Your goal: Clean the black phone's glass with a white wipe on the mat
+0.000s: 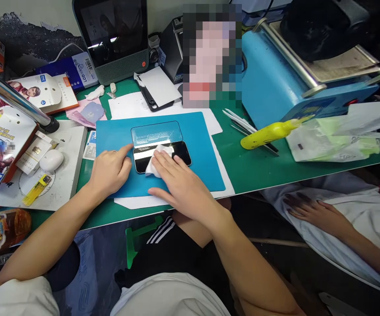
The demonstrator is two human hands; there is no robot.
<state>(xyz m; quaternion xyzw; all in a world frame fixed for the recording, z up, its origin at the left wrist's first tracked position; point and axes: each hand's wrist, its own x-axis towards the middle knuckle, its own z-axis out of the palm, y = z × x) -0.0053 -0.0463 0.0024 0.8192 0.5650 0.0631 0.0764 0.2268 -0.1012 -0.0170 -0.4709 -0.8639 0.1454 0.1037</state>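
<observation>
A black phone (183,153) lies screen up on a blue mat (206,145). My right hand (173,173) rests over it, fingers pressing a folded white wipe (152,169) against the glass, thumb spread away. At the phone's left end, the outstretched index finger of my left hand (112,169) touches or nearly touches the upper corner; the other fingers are curled and seem to hold nothing. Just behind the phone lies a clear, black-edged screen protector (157,131) with whitish streaks across it.
A yellow bottle (262,135) and tweezers (239,120) lie right, near a wipes packet (328,145) and blue machine (275,74). Left are boxes (31,92), a yellow lighter (36,189) and a lamp stand (49,125). Another person's hand (318,215) rests beyond the table edge.
</observation>
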